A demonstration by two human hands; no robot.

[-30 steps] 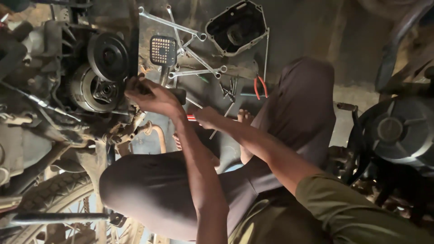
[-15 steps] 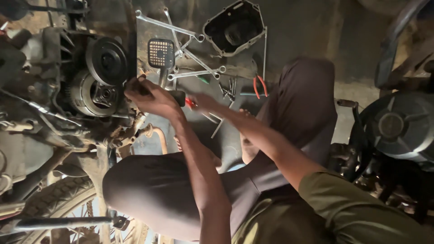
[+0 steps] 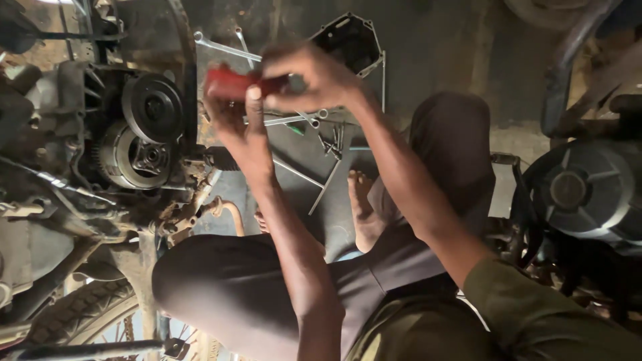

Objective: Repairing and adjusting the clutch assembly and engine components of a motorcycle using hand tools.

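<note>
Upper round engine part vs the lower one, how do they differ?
The upper round part is dark with a smooth, plain face; the lower round part is lighter grey metal, with a toothed rim and a bolted plate at its centre. Both sit exposed, side by side, on the open engine.

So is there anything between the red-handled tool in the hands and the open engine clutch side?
Nothing visible blocks it. Both the left hand and the right hand hold the red-handled tool in the air, just beside the exposed clutch assembly. The wrenches lie on the floor behind, out of the path.
</note>
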